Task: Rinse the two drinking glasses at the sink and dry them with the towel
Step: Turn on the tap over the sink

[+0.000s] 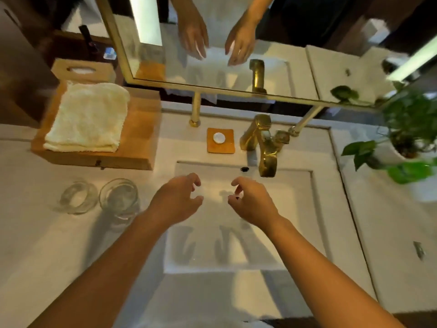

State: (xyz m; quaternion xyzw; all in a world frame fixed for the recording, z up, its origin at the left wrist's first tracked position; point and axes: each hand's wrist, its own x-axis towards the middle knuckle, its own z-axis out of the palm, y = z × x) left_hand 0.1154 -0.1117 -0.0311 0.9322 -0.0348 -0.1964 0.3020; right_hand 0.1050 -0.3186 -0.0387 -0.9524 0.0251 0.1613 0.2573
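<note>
Two clear drinking glasses stand side by side on the white counter left of the sink: the left glass (76, 196) and the right glass (119, 197). A folded white towel (87, 117) lies on a wooden box at the back left. My left hand (177, 200) and my right hand (251, 201) hover over the white sink basin (295, 223), fingers loosely curled, holding nothing. The left hand is just right of the nearer glass, not touching it. A brass faucet (266, 147) stands behind the basin, with no water visibly running.
The wooden box (139, 140) sits at the counter's back left. A small wooden coaster with a white disc (220, 139) lies behind the sink. A potted green plant (406, 136) stands at the right. A gold-framed mirror (236, 55) rises behind.
</note>
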